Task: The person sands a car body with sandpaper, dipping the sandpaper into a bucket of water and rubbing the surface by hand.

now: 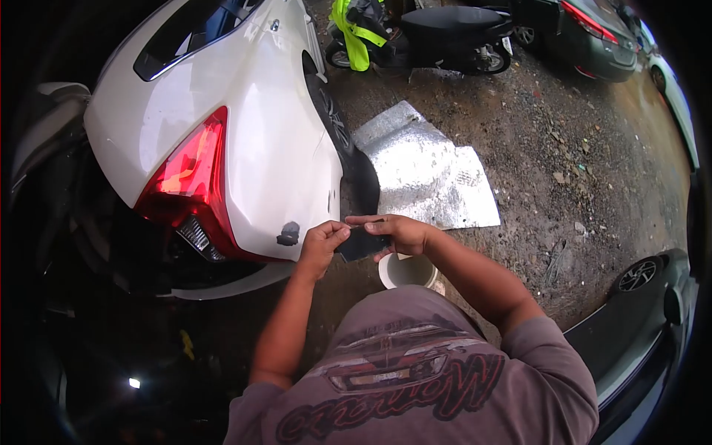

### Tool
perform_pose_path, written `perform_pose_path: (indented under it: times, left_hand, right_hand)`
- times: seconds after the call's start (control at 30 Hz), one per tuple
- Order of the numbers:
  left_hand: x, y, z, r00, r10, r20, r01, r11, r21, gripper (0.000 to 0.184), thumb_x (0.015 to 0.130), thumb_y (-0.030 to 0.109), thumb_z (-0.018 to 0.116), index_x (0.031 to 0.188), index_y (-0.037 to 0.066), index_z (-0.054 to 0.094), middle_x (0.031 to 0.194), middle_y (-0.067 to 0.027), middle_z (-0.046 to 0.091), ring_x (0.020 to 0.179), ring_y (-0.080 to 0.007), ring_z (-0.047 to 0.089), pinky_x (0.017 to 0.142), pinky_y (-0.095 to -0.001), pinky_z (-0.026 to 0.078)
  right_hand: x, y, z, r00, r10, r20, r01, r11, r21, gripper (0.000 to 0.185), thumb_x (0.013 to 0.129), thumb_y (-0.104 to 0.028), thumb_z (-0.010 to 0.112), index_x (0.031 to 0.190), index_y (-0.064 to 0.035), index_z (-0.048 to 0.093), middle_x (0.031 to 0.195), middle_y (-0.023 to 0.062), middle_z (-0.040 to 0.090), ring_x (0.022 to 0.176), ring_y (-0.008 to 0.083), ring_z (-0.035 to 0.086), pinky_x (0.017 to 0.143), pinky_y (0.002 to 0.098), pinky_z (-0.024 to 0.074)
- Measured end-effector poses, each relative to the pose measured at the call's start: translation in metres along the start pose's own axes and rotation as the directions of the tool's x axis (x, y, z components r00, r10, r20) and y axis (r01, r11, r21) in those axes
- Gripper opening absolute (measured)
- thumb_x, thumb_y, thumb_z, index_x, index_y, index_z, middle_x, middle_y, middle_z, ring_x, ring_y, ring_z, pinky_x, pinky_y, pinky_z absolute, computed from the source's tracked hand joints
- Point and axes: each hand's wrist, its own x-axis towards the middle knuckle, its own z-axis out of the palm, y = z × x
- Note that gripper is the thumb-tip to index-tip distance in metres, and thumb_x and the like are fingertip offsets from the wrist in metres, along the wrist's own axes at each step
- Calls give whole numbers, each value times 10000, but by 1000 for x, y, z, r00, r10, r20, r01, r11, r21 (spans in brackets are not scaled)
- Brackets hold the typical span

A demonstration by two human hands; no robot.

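Both hands meet in front of my body, beside the rear corner of a white car (274, 148). My left hand (323, 246) pinches the left edge of a dark sheet (360, 246) that looks like sandpaper. From the other side, my right hand (404, 234) grips the same sheet, thumb on top and fingers partly hidden beneath. Left of my left hand, a dark grey patch (288, 233) marks the white paint. A white bucket (408, 276) stands on the ground below my right hand.
A silvery foil sheet (430, 174) lies on the gravel by the car's rear wheel (334, 111). Beyond it stands a black scooter (452, 33) with a yellow-green garment (354, 37). The red tail light (189, 174) is at left. Other cars (638, 326) line the right side.
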Motion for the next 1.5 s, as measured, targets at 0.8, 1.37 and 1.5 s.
perform_pose_path:
  times: [0.8, 1.37, 1.5]
  left_hand:
    - [5, 49, -201, 884, 375, 280, 117, -757, 643, 579, 1079, 421, 579, 1496, 22, 618, 1507, -229, 619, 1496, -402, 526, 1250, -554, 367]
    - [9, 25, -204, 896, 406, 182, 200, -734, 649, 751, 1098, 481, 388, 1586, -86, 453, 1628, -311, 463, 1535, -530, 409, 1254, -667, 313]
    - [17, 30, -204, 906, 359, 225, 129, -740, 660, 746, 1093, 459, 413, 1574, -109, 458, 1622, -308, 475, 1534, -533, 411, 1256, -654, 314]
  right_hand:
    - [96, 426, -330, 504, 33, -863, -703, 596, -388, 480, 920, -101, 550, 1361, -74, 738, 1295, 264, 736, 1227, 430, 698, 1063, 470, 549]
    - [195, 797, -615, 544, 190, -817, -816, -109, -568, 371, 976, -218, 647, 1299, -51, 725, 1314, 229, 722, 1132, 377, 738, 956, 494, 596]
    - [187, 681, -524, 417, 500, -759, -566, 796, 213, 386, 918, -160, 614, 1272, -25, 692, 1147, 185, 733, 958, 334, 723, 797, 555, 590]
